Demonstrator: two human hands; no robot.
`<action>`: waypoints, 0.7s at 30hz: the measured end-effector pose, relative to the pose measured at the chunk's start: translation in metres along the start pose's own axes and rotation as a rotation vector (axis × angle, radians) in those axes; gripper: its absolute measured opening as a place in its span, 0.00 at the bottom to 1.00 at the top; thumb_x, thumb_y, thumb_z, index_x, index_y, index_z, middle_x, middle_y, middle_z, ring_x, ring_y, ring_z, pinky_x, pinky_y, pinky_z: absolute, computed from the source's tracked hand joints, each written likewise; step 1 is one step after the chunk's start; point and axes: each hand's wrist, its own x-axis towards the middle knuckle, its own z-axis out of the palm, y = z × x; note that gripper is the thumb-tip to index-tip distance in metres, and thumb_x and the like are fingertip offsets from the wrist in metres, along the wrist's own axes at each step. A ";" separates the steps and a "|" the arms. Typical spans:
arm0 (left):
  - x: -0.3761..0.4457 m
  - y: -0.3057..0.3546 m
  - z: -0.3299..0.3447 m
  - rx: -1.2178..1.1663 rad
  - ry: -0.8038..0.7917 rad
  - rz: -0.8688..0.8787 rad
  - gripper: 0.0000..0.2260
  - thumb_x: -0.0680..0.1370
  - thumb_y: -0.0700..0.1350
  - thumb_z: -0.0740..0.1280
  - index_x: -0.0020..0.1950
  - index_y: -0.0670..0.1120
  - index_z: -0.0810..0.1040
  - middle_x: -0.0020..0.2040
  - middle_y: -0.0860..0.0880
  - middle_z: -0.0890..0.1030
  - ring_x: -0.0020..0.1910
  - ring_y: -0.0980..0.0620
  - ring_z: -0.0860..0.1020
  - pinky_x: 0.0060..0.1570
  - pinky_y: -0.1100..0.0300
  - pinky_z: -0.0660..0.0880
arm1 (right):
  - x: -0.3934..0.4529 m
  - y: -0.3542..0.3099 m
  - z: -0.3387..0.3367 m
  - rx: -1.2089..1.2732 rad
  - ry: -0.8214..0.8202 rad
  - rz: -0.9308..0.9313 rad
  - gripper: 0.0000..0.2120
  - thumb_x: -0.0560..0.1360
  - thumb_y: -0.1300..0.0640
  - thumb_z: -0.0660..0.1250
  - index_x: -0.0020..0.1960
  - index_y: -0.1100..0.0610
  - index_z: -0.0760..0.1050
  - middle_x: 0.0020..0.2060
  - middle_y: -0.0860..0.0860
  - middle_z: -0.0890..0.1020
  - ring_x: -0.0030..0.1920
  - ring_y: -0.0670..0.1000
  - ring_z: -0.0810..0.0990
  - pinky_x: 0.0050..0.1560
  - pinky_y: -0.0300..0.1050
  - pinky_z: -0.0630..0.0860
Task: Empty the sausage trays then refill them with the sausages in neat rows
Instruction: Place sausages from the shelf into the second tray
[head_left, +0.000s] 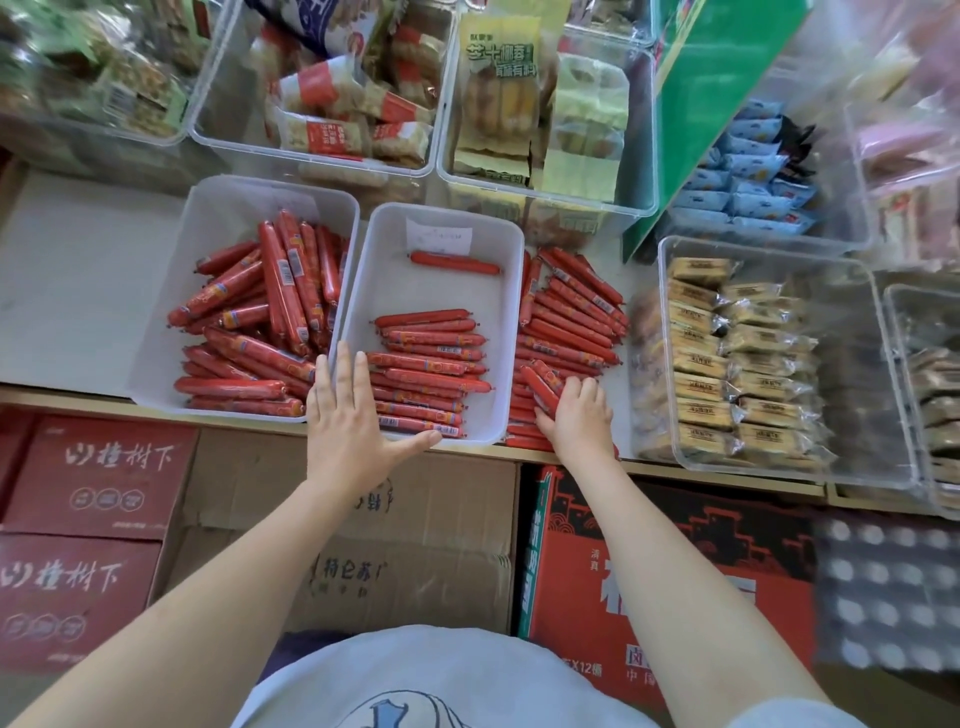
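White plastic middle tray (506, 332) part-refilled in rows; left white tray (208, 228) jumbled; right hand (574, 415) grips loose red sausages (543, 387); left hand (348, 415) flat, steadying

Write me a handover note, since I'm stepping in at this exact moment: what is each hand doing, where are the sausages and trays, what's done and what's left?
Left hand: flat, fingers straight, resting on the near left corner of the middle tray.
Right hand: gripping a few sausages from the loose pile on the shelf, right of that tray.
Done: the middle tray holds a neat stack of rows at its near end, plus one stray sausage at the far end.
Left: move the rest of the loose pile into rows; the left tray is still a jumbled heap, so empty and refill it.
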 end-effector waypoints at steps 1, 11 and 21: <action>0.000 0.001 -0.001 0.001 -0.006 -0.003 0.62 0.62 0.83 0.54 0.82 0.43 0.41 0.81 0.47 0.37 0.80 0.45 0.35 0.77 0.45 0.44 | 0.002 0.000 -0.002 0.001 -0.024 0.002 0.29 0.74 0.45 0.70 0.66 0.61 0.67 0.60 0.58 0.71 0.62 0.58 0.70 0.62 0.53 0.69; 0.003 -0.004 0.006 0.004 0.007 0.011 0.63 0.61 0.86 0.46 0.81 0.44 0.38 0.81 0.48 0.35 0.79 0.46 0.33 0.78 0.45 0.43 | 0.013 -0.003 -0.020 0.240 -0.137 0.122 0.23 0.70 0.51 0.72 0.59 0.59 0.71 0.55 0.57 0.76 0.55 0.60 0.77 0.54 0.51 0.76; 0.003 -0.008 0.008 -0.021 0.016 0.033 0.62 0.62 0.85 0.49 0.81 0.43 0.39 0.81 0.47 0.35 0.79 0.45 0.33 0.78 0.45 0.43 | 0.012 -0.115 -0.120 0.661 -0.080 -0.293 0.12 0.71 0.52 0.72 0.53 0.51 0.74 0.39 0.43 0.80 0.39 0.40 0.78 0.40 0.32 0.72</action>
